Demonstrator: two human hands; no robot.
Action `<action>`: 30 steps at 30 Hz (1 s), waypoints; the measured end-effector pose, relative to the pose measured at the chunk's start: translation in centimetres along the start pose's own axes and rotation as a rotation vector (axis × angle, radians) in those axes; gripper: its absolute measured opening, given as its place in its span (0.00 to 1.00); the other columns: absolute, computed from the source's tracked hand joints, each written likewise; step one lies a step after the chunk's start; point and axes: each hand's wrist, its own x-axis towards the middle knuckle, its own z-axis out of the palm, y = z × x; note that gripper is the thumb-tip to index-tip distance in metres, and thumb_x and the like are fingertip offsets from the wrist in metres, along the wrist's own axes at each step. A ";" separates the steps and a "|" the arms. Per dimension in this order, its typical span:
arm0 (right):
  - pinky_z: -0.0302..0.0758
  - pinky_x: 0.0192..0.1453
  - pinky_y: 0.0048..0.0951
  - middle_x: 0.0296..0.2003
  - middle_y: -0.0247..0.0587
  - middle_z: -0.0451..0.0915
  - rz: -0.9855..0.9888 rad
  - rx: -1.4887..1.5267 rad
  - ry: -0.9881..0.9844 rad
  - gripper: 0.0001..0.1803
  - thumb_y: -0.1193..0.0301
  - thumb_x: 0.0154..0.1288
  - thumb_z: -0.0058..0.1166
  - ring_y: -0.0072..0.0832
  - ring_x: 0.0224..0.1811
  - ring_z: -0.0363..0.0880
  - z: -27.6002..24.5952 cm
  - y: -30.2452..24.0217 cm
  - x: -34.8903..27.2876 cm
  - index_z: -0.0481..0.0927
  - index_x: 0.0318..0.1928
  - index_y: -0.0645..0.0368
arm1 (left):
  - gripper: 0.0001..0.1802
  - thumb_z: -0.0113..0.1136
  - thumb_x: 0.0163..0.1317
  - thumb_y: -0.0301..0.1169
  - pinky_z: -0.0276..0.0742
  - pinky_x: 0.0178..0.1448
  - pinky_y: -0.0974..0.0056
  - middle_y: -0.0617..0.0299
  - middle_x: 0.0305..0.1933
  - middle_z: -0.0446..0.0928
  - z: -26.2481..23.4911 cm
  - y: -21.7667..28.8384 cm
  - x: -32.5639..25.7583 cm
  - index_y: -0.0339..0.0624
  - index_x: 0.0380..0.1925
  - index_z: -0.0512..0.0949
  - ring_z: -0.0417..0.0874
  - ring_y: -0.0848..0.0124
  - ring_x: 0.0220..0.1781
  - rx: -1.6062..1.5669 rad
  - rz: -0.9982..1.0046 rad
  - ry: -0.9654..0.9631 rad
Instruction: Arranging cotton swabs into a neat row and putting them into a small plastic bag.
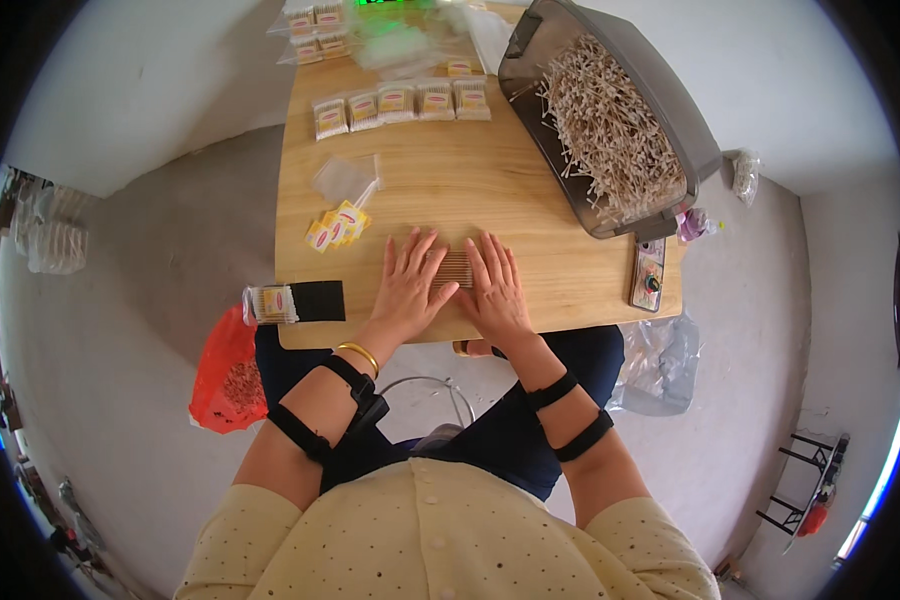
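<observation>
Close to the table's near edge lies a small flat row of cotton swabs (453, 268), side by side. My left hand (407, 288) rests flat at its left, fingers stretched out and touching that side. My right hand (493, 290) lies flat along the right side, fingers extended and partly over the swabs' ends. Both thumbs almost meet below the row. Up and left of my left hand are several yellow-and-white label cards (338, 227), fanned out, with clear plastic bags (348, 178) just beyond them.
A grey bin (530, 110) of loose swabs stands at the far right. Filled swab packs (396, 102) line up across the wooden table (440, 170). A phone (648, 272) lies right; a black pad (319, 300) and another pack (272, 304) lie left. A red bag (220, 370) is on the floor.
</observation>
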 end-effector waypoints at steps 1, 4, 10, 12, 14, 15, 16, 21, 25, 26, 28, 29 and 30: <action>0.46 0.85 0.52 0.79 0.59 0.52 0.005 0.009 -0.002 0.46 0.57 0.68 0.60 0.50 0.83 0.47 -0.1 -0.1 -0.2 0.53 0.80 0.57 | 0.36 0.45 0.77 0.55 0.36 0.85 0.37 0.53 0.81 0.56 -0.1 -0.1 -0.1 0.43 0.73 0.63 0.48 0.51 0.85 -0.024 0.001 -0.009; 0.45 0.85 0.52 0.79 0.60 0.51 0.032 -0.020 -0.020 0.48 0.56 0.67 0.61 0.51 0.84 0.46 0.1 -0.8 -0.3 0.53 0.80 0.58 | 0.37 0.45 0.76 0.55 0.36 0.85 0.37 0.51 0.81 0.56 -0.4 -0.6 -0.1 0.41 0.74 0.62 0.49 0.50 0.85 -0.095 0.023 0.031; 0.42 0.86 0.51 0.80 0.63 0.46 0.038 -0.077 0.020 0.49 0.51 0.69 0.58 0.52 0.84 0.43 1.4 -1.5 0.3 0.51 0.81 0.59 | 0.45 0.42 0.75 0.60 0.33 0.85 0.38 0.48 0.84 0.50 -0.5 -2.0 -1.6 0.37 0.79 0.54 0.46 0.51 0.86 0.045 -0.035 0.021; 0.42 0.86 0.52 0.80 0.63 0.45 0.041 -0.123 -0.003 0.49 0.49 0.70 0.55 0.53 0.84 0.42 1.5 -1.5 0.6 0.51 0.81 0.59 | 0.48 0.39 0.75 0.63 0.31 0.86 0.39 0.48 0.85 0.48 -0.4 -1.9 -1.9 0.35 0.79 0.51 0.43 0.52 0.87 0.120 -0.026 -0.007; 0.41 0.86 0.52 0.80 0.64 0.45 0.036 -0.156 -0.021 0.48 0.47 0.71 0.54 0.53 0.84 0.42 1.8 -1.5 0.7 0.51 0.81 0.60 | 0.50 0.37 0.74 0.65 0.31 0.86 0.39 0.47 0.85 0.46 0.0 -1.5 -1.9 0.32 0.79 0.50 0.42 0.52 0.87 0.174 -0.017 -0.018; 0.41 0.86 0.52 0.80 0.64 0.45 0.032 -0.164 -0.025 0.48 0.47 0.71 0.53 0.53 0.85 0.41 2.0 -1.6 0.7 0.51 0.81 0.60 | 0.51 0.36 0.74 0.65 0.31 0.86 0.39 0.46 0.85 0.46 0.2 -1.2 -1.8 0.31 0.79 0.50 0.42 0.52 0.87 0.191 -0.010 -0.016; 0.41 0.86 0.53 0.80 0.64 0.45 0.029 -0.176 -0.030 0.48 0.47 0.72 0.52 0.53 0.85 0.41 2.1 -1.5 0.7 0.51 0.81 0.60 | 0.52 0.36 0.74 0.66 0.30 0.86 0.39 0.45 0.85 0.46 0.6 -0.8 -1.7 0.30 0.79 0.50 0.41 0.52 0.88 0.205 -0.001 -0.013; 0.40 0.86 0.53 0.80 0.63 0.45 0.025 -0.177 -0.009 0.47 0.48 0.72 0.51 0.52 0.85 0.40 2.8 -1.2 0.6 0.51 0.81 0.60 | 0.52 0.37 0.74 0.66 0.30 0.86 0.40 0.41 0.85 0.45 1.2 0.0 -1.5 0.28 0.79 0.49 0.41 0.52 0.88 0.115 -0.025 0.044; 0.39 0.86 0.53 0.81 0.60 0.46 0.037 -0.185 -0.025 0.46 0.49 0.73 0.51 0.51 0.85 0.40 3.1 -1.1 0.7 0.51 0.81 0.58 | 0.50 0.40 0.76 0.61 0.31 0.86 0.40 0.40 0.84 0.46 0.7 -0.1 -1.6 0.27 0.78 0.48 0.42 0.51 0.87 0.114 -0.034 0.027; 0.39 0.86 0.53 0.81 0.60 0.46 0.035 -0.190 -0.020 0.45 0.50 0.73 0.50 0.50 0.85 0.40 3.2 -1.0 0.7 0.51 0.81 0.58 | 0.49 0.40 0.76 0.60 0.32 0.86 0.40 0.40 0.84 0.46 0.5 -0.2 -1.8 0.27 0.78 0.48 0.42 0.51 0.87 0.072 -0.083 0.021; 0.39 0.86 0.52 0.81 0.59 0.46 0.029 -0.195 -0.010 0.44 0.50 0.74 0.50 0.49 0.85 0.40 3.3 -1.1 0.8 0.52 0.81 0.57 | 0.46 0.42 0.77 0.56 0.33 0.86 0.40 0.40 0.84 0.47 -0.4 -1.0 -2.6 0.28 0.79 0.48 0.43 0.50 0.87 -0.011 -0.182 0.012; 0.40 0.87 0.52 0.81 0.58 0.46 0.040 -0.188 -0.011 0.44 0.51 0.74 0.50 0.49 0.85 0.40 3.2 -1.1 0.7 0.51 0.81 0.57 | 0.45 0.43 0.77 0.55 0.34 0.86 0.41 0.40 0.84 0.47 -1.0 -1.6 -3.5 0.28 0.78 0.49 0.44 0.50 0.87 -0.032 -0.220 0.032; 0.40 0.87 0.51 0.81 0.58 0.46 0.049 -0.181 -0.011 0.44 0.52 0.74 0.50 0.49 0.85 0.40 3.2 -1.1 0.7 0.51 0.81 0.57 | 0.45 0.43 0.77 0.54 0.35 0.86 0.41 0.40 0.84 0.48 -1.9 -2.4 -4.7 0.28 0.78 0.50 0.45 0.51 0.87 -0.052 -0.260 0.052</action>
